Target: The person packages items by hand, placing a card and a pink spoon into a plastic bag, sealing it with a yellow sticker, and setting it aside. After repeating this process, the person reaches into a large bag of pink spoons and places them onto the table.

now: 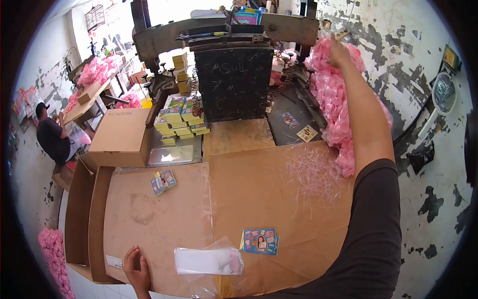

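Note:
My left hand (pixel 136 269) rests at the near edge of the cardboard-covered table, fingers loosely curved and apart, with nothing in them. To its right lies a stack of clear plastic sleeves (pixel 206 261). Past that sits a small pile of blue illustrated cards (pixel 260 241). My right arm stretches far up to the right, where my right hand (pixel 339 54) closes at a small tan piece (pixel 342 35) with a thin rod or cord rising from it. Below that hand hang bundles of pink plastic (pixel 333 99).
A black machine plate (pixel 234 84) stands at the back centre. Stacked yellow-edged cards (pixel 179 114) and a closed cardboard box (pixel 119 130) are left of it. Another card pile (pixel 163 182), plastic shreds (pixel 318 172) and an open carton (pixel 82 224) lie nearer. A person (pixel 52 132) sits far left.

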Motion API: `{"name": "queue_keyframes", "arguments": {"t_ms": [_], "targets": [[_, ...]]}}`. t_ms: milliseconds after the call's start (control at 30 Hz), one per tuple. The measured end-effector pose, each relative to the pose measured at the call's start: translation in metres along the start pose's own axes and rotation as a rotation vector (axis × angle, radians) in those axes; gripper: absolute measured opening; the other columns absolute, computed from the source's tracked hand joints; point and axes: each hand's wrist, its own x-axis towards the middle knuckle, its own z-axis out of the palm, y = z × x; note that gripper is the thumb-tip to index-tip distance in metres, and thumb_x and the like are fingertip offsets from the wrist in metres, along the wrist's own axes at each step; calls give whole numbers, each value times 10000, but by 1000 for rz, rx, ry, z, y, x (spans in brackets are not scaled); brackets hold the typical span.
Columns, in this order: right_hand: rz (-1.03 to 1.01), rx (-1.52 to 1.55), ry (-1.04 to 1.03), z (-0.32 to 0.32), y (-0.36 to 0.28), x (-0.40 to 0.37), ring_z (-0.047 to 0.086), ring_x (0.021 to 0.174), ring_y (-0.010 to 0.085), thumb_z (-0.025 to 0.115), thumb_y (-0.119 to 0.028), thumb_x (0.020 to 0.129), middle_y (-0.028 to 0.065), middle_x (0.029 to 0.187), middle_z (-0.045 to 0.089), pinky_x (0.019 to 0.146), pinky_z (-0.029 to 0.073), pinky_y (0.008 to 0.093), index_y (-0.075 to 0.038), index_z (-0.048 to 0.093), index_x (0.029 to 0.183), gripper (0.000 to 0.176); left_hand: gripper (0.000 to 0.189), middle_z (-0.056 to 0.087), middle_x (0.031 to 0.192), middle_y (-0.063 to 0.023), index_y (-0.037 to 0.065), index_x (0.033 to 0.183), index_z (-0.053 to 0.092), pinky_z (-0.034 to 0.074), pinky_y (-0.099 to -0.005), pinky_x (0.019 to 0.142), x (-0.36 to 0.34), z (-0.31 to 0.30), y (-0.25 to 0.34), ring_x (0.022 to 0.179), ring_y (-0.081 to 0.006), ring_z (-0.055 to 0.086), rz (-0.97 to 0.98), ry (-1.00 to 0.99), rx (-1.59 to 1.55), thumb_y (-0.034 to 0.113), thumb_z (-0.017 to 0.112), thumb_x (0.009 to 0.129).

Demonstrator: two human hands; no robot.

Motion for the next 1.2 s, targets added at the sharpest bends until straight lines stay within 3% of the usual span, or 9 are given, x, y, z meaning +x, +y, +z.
{"name": "queue_keyframes", "arguments": {"t_ms": [100, 133, 333, 500, 633, 767, 933, 1033, 1200], "targets": [[31, -163, -47, -27, -20, -34, 471, 1431, 351, 886, -171, 731, 189, 1601, 403, 1120, 457, 514, -146, 215, 1635, 1126, 308, 692, 1263, -176, -31, 1148, 685, 474, -442, 1083, 0, 1, -2, 1224, -354, 635, 0, 7, 6, -53, 635, 844], [-82, -63, 37, -1, 1, -19, 594, 1290, 369, 874, -148, 740, 224, 1449, 560, 1020, 527, 504, -139, 338, 1583, 999, 306, 692, 1262, -176, -32, 1146, 685, 475, -441, 1082, 0, 1, -1, 1224, -355, 635, -7, 5, 4, -53, 634, 845], [-299, 26, 256, 5, 30, -12, 703, 1001, 410, 754, -122, 838, 245, 1044, 728, 875, 555, 501, -70, 491, 1491, 705, 292, 690, 1263, -180, -36, 1138, 685, 483, -438, 1073, 0, 0, -1, 1221, -362, 637, 5, 5, 6, -48, 634, 851], [-201, 94, 413, -77, 10, -56, 713, 927, 398, 749, -213, 868, 211, 999, 736, 799, 546, 510, -98, 573, 1380, 553, 279, 690, 1263, -183, -33, 1137, 686, 486, -440, 1072, 0, -2, 4, 1215, -362, 643, 15, 3, -14, -29, 645, 860], [-371, 139, 618, -171, -56, -164, 729, 840, 354, 781, -251, 846, 187, 916, 739, 748, 565, 448, -117, 627, 1338, 532, 272, 692, 1261, -180, -27, 1144, 689, 485, -437, 1073, -1, -3, -1, 1216, -363, 641, 53, 7, -26, -5, 655, 875], [-420, 732, 508, -252, -171, -351, 742, 751, 293, 900, -295, 736, 130, 840, 742, 654, 573, 386, -92, 701, 1160, 511, 282, 688, 1278, -179, -22, 1172, 687, 495, -427, 1056, -3, -6, 2, 1215, -356, 642, 103, 20, -11, 37, 685, 896], [-807, 962, 348, -197, -273, -451, 643, 560, 270, 877, -317, 774, 94, 765, 670, 512, 513, 400, -5, 666, 1100, 497, 319, 676, 1300, -182, -12, 1218, 674, 493, -426, 1057, -6, -11, -2, 1222, -358, 640, 126, 7, -59, 54, 698, 908], [-859, 925, 313, -180, -354, -505, 660, 616, 261, 779, -203, 821, 98, 755, 643, 572, 528, 391, 17, 625, 1177, 446, 370, 676, 1297, -182, -8, 1275, 645, 482, -414, 1070, -7, -16, 2, 1235, -355, 634, 94, 35, -169, 69, 715, 920], [-885, 874, 55, -168, -459, -559, 711, 843, 269, 639, -88, 848, 146, 918, 668, 731, 557, 393, 53, 559, 1271, 453, 812, 375, 1621, -154, 65, 1590, 323, 359, -517, 1158, -4, -19, 22, 1469, -346, 411, 231, 170, -445, 534, 610, 992]]}}
